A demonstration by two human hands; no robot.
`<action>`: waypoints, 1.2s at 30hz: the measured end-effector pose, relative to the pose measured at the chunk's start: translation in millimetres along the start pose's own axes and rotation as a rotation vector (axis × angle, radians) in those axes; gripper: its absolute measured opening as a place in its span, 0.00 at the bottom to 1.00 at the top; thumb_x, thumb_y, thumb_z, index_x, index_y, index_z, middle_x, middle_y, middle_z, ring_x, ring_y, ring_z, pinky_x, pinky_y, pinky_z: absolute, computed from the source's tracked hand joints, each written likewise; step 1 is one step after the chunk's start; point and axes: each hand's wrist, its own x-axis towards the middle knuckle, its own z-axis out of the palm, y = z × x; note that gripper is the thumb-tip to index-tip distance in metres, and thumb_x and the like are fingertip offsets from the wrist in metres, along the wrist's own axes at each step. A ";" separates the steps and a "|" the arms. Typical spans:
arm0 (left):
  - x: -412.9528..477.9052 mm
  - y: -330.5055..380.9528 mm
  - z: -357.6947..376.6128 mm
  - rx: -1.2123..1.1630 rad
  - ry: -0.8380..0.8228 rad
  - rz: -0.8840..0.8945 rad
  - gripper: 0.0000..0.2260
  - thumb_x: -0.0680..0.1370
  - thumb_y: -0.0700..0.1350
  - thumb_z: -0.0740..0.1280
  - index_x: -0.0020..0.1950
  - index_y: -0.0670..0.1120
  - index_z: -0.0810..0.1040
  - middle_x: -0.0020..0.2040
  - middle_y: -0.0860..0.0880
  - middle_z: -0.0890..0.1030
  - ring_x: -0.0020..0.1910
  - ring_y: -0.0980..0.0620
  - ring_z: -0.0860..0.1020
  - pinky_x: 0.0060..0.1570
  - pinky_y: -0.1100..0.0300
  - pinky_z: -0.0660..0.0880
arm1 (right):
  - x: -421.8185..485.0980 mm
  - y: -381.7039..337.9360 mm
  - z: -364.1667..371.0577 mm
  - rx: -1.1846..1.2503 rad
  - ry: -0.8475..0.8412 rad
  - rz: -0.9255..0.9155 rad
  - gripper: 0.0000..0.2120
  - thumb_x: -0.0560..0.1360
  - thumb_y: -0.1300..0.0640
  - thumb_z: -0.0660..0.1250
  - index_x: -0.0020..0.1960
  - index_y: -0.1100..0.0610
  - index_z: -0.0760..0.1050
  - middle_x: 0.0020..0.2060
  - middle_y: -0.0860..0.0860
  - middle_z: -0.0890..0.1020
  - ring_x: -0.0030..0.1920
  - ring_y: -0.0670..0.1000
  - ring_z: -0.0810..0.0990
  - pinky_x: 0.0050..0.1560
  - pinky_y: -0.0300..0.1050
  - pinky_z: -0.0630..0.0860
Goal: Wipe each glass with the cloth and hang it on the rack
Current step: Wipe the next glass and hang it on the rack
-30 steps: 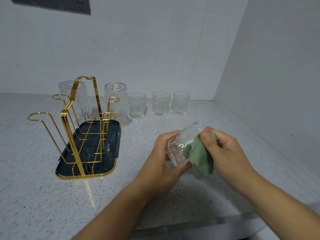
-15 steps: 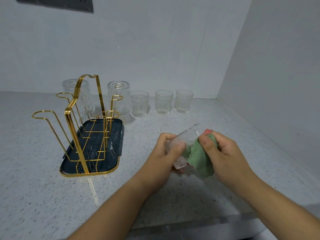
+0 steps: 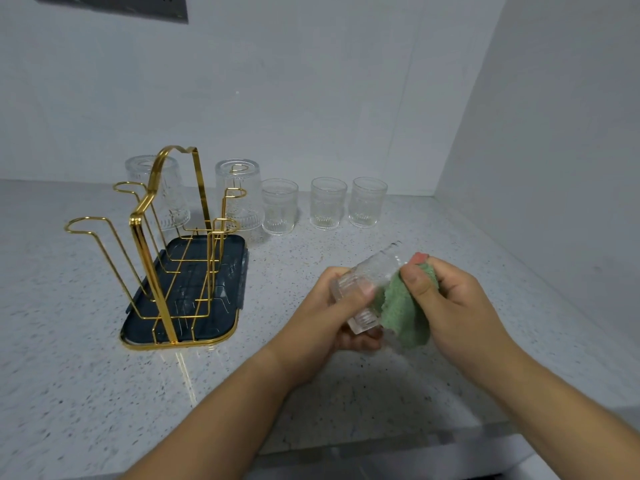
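At lower right, the glass (image 3: 367,289) is gripped by the left hand (image 3: 332,317); the cloth (image 3: 403,313) is pinched by the right hand (image 3: 450,303). Judged fragile, slippery; best held round the ribbed body.

Part of the glass (image 3: 377,271) hidden under my left hand (image 3: 322,317), its right side behind the cloth (image 3: 401,317), my forearms cut by the bottom edge, dark wall panel (image 3: 114,5) cut by the top edge

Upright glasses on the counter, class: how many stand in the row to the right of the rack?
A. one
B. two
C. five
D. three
D: three stand side by side on the counter, a left glass, a middle glass and a right glass, all mouth up.
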 end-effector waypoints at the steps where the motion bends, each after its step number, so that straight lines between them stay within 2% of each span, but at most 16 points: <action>1: -1.3 -0.3 0.0 0.096 0.009 0.089 0.20 0.79 0.47 0.75 0.66 0.44 0.71 0.54 0.43 0.84 0.47 0.44 0.85 0.45 0.52 0.84 | 0.6 -0.7 -1.5 -0.015 0.001 0.016 0.17 0.79 0.47 0.63 0.40 0.60 0.77 0.30 0.47 0.77 0.31 0.45 0.75 0.32 0.36 0.73; 4: -1.7 -7.1 0.3 0.372 0.032 0.278 0.23 0.76 0.39 0.78 0.66 0.52 0.71 0.56 0.57 0.84 0.53 0.53 0.85 0.51 0.58 0.82 | 5.2 -1.1 -5.5 -0.054 0.003 0.085 0.18 0.81 0.50 0.64 0.34 0.54 0.76 0.28 0.44 0.76 0.29 0.43 0.73 0.31 0.33 0.71; 7: -1.4 -7.6 1.7 0.381 0.083 0.273 0.24 0.73 0.38 0.80 0.62 0.55 0.73 0.51 0.62 0.84 0.49 0.56 0.86 0.47 0.62 0.81 | 10.3 -5.5 -5.3 -0.131 0.003 0.088 0.22 0.81 0.46 0.62 0.30 0.52 0.71 0.27 0.44 0.72 0.30 0.43 0.71 0.31 0.33 0.68; 9: -0.7 -5.8 -1.1 0.276 0.097 0.230 0.23 0.71 0.39 0.80 0.58 0.55 0.74 0.49 0.58 0.86 0.47 0.53 0.86 0.46 0.59 0.82 | 14.0 -11.7 -6.7 -0.155 0.106 0.077 0.25 0.81 0.43 0.61 0.34 0.60 0.71 0.29 0.49 0.72 0.31 0.46 0.71 0.33 0.37 0.70; 11: 0.1 -1.9 -3.2 0.149 0.130 0.170 0.22 0.69 0.42 0.79 0.58 0.51 0.74 0.49 0.53 0.87 0.47 0.49 0.85 0.45 0.55 0.82 | 21.2 -17.1 -14.8 -0.064 0.278 0.096 0.27 0.83 0.43 0.59 0.42 0.67 0.76 0.33 0.56 0.80 0.35 0.50 0.78 0.42 0.45 0.77; 13: 3.0 -0.6 -5.0 -0.036 0.148 0.100 0.22 0.69 0.45 0.78 0.57 0.47 0.73 0.49 0.48 0.87 0.46 0.48 0.86 0.48 0.50 0.82 | 27.2 -18.8 -25.4 0.108 0.376 0.139 0.26 0.84 0.41 0.57 0.49 0.62 0.82 0.42 0.58 0.87 0.45 0.55 0.87 0.54 0.56 0.83; 15: 5.6 0.8 -4.7 -0.214 0.152 0.049 0.21 0.69 0.47 0.77 0.56 0.44 0.72 0.48 0.48 0.87 0.47 0.49 0.86 0.55 0.45 0.80 | 23.6 -18.0 -29.7 0.244 0.413 0.209 0.24 0.85 0.41 0.55 0.52 0.57 0.83 0.45 0.55 0.89 0.50 0.55 0.88 0.60 0.59 0.81; 17: 7.1 2.1 -4.1 -0.379 0.147 0.021 0.25 0.70 0.46 0.77 0.63 0.43 0.73 0.55 0.43 0.86 0.55 0.46 0.84 0.63 0.45 0.78 | 14.6 -10.4 -25.6 0.363 0.392 0.289 0.26 0.85 0.40 0.54 0.55 0.58 0.83 0.48 0.57 0.89 0.52 0.57 0.87 0.63 0.62 0.79; 19: 4.9 5.5 -1.8 -0.460 0.119 0.005 0.33 0.68 0.46 0.79 0.70 0.41 0.72 0.64 0.38 0.83 0.62 0.41 0.82 0.66 0.46 0.78 | 6.0 -4.3 -19.7 0.557 0.380 0.380 0.28 0.84 0.40 0.54 0.60 0.63 0.81 0.52 0.63 0.87 0.54 0.62 0.86 0.63 0.65 0.78; 21: 0.7 8.5 5.3 -0.436 0.072 0.036 0.33 0.68 0.45 0.78 0.71 0.37 0.73 0.66 0.37 0.82 0.64 0.40 0.82 0.65 0.46 0.79 | 1.0 -7.0 -13.9 0.738 0.373 0.432 0.29 0.84 0.41 0.54 0.64 0.64 0.78 0.55 0.65 0.85 0.54 0.61 0.86 0.63 0.63 0.78; 23: -5.8 11.0 16.5 -0.405 0.050 0.091 0.32 0.68 0.42 0.77 0.72 0.38 0.75 0.66 0.36 0.82 0.65 0.38 0.81 0.62 0.46 0.80 | -4.3 -12.1 -3.3 0.804 0.334 0.406 0.27 0.85 0.43 0.52 0.66 0.62 0.77 0.56 0.63 0.86 0.56 0.59 0.86 0.63 0.58 0.78; 25: -11.8 10.6 26.3 -0.385 0.097 0.148 0.31 0.68 0.41 0.76 0.71 0.37 0.76 0.63 0.37 0.84 0.62 0.39 0.83 0.57 0.50 0.82 | -14.9 -17.6 13.4 0.728 0.253 0.340 0.22 0.85 0.46 0.53 0.64 0.57 0.79 0.54 0.57 0.87 0.56 0.54 0.86 0.62 0.53 0.78; 29: -24.4 13.3 34.1 -0.360 0.166 0.232 0.26 0.79 0.44 0.70 0.75 0.38 0.73 0.69 0.35 0.80 0.69 0.37 0.80 0.62 0.49 0.81 | -39.4 -21.7 45.6 0.587 0.193 0.224 0.19 0.86 0.49 0.52 0.61 0.49 0.82 0.56 0.50 0.87 0.60 0.49 0.85 0.66 0.53 0.75; 32: -32.9 19.2 35.0 -0.376 0.263 0.242 0.27 0.79 0.46 0.70 0.76 0.38 0.71 0.69 0.35 0.80 0.68 0.37 0.80 0.66 0.43 0.79 | -55.3 -26.2 62.1 0.688 0.221 0.174 0.19 0.81 0.45 0.55 0.63 0.49 0.80 0.59 0.48 0.86 0.63 0.48 0.83 0.72 0.55 0.72; 36: -37.4 28.1 34.8 -0.407 0.416 0.295 0.32 0.76 0.49 0.75 0.75 0.37 0.68 0.66 0.31 0.80 0.65 0.32 0.81 0.67 0.31 0.75 | -76.4 -38.2 89.9 0.868 0.143 0.207 0.23 0.74 0.44 0.60 0.67 0.46 0.75 0.63 0.48 0.84 0.66 0.47 0.81 0.76 0.54 0.67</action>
